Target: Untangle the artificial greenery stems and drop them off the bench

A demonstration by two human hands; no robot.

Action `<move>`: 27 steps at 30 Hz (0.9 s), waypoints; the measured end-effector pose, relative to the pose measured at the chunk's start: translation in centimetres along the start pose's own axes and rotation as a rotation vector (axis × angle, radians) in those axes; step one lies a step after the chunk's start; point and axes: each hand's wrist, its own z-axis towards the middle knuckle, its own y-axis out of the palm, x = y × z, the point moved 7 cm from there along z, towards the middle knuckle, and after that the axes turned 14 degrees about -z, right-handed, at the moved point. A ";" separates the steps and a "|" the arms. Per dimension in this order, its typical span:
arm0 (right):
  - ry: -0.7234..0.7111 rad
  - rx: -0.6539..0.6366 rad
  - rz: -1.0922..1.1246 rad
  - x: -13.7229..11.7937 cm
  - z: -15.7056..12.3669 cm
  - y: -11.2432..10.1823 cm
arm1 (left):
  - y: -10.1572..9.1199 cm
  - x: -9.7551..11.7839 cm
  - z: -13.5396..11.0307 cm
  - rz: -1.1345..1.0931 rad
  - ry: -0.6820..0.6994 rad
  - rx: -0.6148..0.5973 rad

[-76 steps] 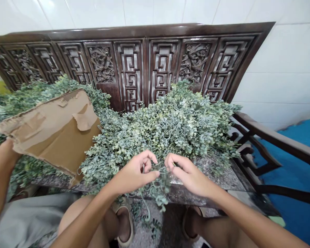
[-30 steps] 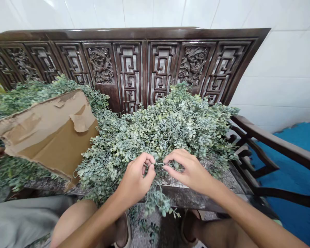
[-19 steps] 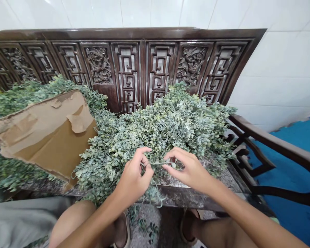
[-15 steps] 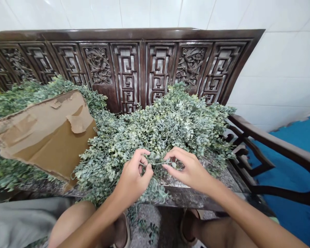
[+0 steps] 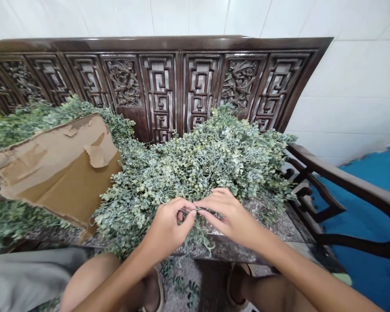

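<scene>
We see the left hand (image 5: 173, 223) and the right hand (image 5: 234, 216) meeting just below the middle of the frame, fingertips close together. We make out thumb and forefinger of each narrowed to a pinch, both holding a thin green stem (image 5: 198, 209); the exact grip is partly hidden by the fingers. Loose leafy strands (image 5: 196, 238) hang below them, over the front edge of the dark bench seat (image 5: 234, 248). Behind, we have a heap of grey-green foliage (image 5: 201, 160) filling the centre, against the carved wooden backrest (image 5: 179, 43). At left, a torn cardboard piece (image 5: 68, 182) leans over more greenery, its visible face plain brown with ripped paper. We find a wooden armrest (image 5: 344, 175) at right, before a blue surface (image 5: 370, 203).
</scene>
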 end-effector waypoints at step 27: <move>0.112 0.054 -0.096 -0.3 -0.4 1.4 | 2.6 1.8 0.2 0.491 0.252 0.012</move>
